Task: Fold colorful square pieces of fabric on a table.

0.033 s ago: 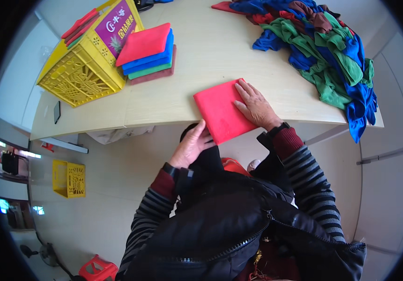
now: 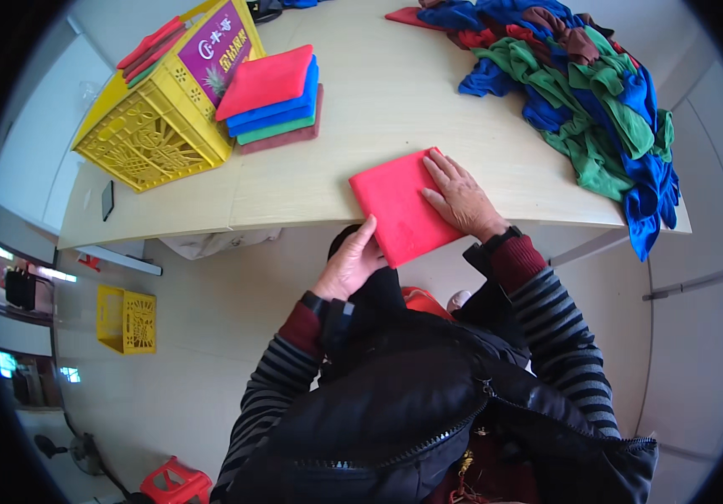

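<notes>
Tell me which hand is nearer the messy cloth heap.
Right. The right hand lies on the folded red cloth, left of the heap and closer to the person; the left hand is farther away, at that cloth's left side.

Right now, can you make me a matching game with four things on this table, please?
Things:
1. Crate beside the stack
2. Neat stack of cloths
3. Messy heap of cloths
4. Cloth under the right hand

Looks:
A. Crumpled, drooping over the table's edge
B. Red all over
C. Yellow with a purple panel
D. Red on top, brown at bottom

Pairs: 1-C, 2-D, 3-A, 4-B
</notes>
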Action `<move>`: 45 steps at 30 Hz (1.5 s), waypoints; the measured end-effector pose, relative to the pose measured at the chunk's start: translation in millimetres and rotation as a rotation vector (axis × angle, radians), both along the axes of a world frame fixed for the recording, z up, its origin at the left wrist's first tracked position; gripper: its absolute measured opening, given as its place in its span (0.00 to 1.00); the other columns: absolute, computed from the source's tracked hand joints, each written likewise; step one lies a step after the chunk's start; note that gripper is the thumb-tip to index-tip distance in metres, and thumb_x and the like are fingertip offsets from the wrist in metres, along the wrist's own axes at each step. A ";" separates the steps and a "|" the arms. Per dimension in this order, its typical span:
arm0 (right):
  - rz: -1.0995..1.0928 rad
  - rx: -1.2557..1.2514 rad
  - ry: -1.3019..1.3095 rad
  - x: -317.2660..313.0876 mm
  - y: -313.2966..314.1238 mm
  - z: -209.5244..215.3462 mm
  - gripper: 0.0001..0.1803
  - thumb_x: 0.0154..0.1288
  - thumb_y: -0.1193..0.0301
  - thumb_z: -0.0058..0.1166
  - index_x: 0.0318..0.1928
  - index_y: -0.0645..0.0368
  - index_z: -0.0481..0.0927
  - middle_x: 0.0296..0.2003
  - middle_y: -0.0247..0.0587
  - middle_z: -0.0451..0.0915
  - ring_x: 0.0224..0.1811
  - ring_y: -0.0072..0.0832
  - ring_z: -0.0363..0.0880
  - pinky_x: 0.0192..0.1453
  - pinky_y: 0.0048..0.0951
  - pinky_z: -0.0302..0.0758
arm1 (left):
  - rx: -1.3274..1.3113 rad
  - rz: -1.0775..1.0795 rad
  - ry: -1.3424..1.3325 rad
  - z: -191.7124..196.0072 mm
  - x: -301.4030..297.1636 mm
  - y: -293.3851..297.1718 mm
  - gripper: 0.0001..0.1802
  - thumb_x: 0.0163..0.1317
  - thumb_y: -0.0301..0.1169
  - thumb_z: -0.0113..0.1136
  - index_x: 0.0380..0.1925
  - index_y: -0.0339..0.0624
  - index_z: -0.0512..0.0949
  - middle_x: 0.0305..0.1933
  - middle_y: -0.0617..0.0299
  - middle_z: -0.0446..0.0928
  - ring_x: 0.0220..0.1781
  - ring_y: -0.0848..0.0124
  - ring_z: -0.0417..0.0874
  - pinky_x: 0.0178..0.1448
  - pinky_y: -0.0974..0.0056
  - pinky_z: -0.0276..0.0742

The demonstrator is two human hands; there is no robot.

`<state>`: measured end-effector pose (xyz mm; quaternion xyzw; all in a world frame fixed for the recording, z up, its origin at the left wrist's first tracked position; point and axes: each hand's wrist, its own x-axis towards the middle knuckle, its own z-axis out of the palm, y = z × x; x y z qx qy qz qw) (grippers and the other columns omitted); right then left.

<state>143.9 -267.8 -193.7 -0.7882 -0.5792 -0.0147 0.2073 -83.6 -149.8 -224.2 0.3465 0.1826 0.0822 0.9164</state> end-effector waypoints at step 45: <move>-0.307 0.148 -0.080 18.5 -57.8 -7.1 0.27 0.66 0.64 0.52 0.64 0.60 0.73 0.66 0.47 0.72 0.73 0.44 0.64 0.77 0.43 0.59 | -0.056 0.731 -0.282 154.9 123.1 290.9 0.26 0.75 0.42 0.49 0.65 0.38 0.70 0.70 0.50 0.71 0.74 0.50 0.68 0.76 0.37 0.62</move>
